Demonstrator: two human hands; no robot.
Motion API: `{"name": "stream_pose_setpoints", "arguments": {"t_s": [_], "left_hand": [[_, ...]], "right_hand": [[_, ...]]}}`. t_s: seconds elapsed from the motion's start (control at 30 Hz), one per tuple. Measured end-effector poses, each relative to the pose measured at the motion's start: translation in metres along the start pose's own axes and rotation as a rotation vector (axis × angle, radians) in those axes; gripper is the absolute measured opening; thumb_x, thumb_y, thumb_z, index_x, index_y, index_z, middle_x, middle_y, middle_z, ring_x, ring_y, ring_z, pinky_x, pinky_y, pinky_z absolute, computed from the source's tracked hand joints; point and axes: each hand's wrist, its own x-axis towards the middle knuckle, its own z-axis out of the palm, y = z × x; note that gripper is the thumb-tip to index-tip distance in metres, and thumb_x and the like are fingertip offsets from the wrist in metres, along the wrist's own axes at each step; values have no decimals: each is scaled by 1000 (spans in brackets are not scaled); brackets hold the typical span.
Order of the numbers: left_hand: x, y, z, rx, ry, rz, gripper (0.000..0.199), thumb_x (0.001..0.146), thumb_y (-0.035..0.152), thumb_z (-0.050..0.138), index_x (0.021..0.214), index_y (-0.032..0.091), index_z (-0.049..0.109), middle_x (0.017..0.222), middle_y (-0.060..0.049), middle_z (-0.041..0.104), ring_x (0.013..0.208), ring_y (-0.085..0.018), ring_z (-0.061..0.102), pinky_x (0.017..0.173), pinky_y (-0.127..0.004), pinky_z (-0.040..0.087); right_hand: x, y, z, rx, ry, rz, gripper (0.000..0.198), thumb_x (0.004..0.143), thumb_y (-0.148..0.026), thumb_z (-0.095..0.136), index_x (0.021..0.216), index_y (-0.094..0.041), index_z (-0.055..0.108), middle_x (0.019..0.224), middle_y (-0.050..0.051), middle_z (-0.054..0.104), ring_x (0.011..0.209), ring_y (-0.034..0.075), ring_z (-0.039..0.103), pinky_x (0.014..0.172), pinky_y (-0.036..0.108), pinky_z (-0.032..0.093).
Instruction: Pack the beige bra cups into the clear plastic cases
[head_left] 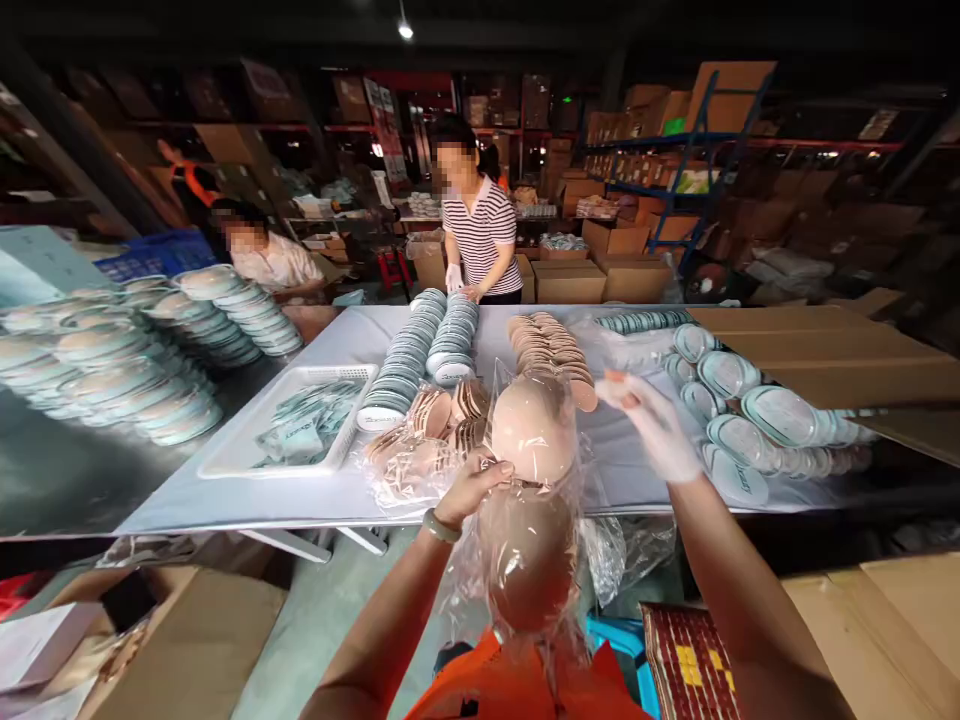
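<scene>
In front of my chest, my left hand (480, 485) is closed on a clear plastic bag (574, 510) that holds beige dome-shaped cups (531, 425), which look like bra cups. A bracelet circles that wrist. My right hand (651, 425), in a white glove with bare fingertips, is raised over the table to the right of the bag. Its fingers stretch leftward, somewhat blurred, and nothing shows in them. Just beyond its fingertips lie rows of stacked beige cups (551, 350). Left of the bag are more bagged beige cups (416, 460).
A white basket (341, 455) of pale green packets sits at the table's left. Rows of pale green round packs (405, 365) run toward a person (480, 220) opposite. More round packs (780, 415) and cardboard (840, 350) lie right. A blue stool (622, 640) stands below.
</scene>
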Motion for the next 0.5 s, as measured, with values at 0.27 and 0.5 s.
{"name": "stream_pose_setpoints", "arguments": {"t_s": [0.27,0.5], "left_hand": [[-27,-5,14,114,65,51,46,54,55,93,68,18,69,65,-1,69,72,-21,68,73,-33,54],[-29,2,32,106,331,226,44,66,57,88,86,19,75,88,-5,77,90,-23,72,88,-36,55]], "right_hand": [[50,-6,20,156,-20,-20,35,70,-48,86,73,-19,66,82,2,69,81,17,64,87,37,56],[-6,32,13,528,355,194,56,78,-78,63,95,-25,66,95,4,74,77,18,68,69,31,57]]}}
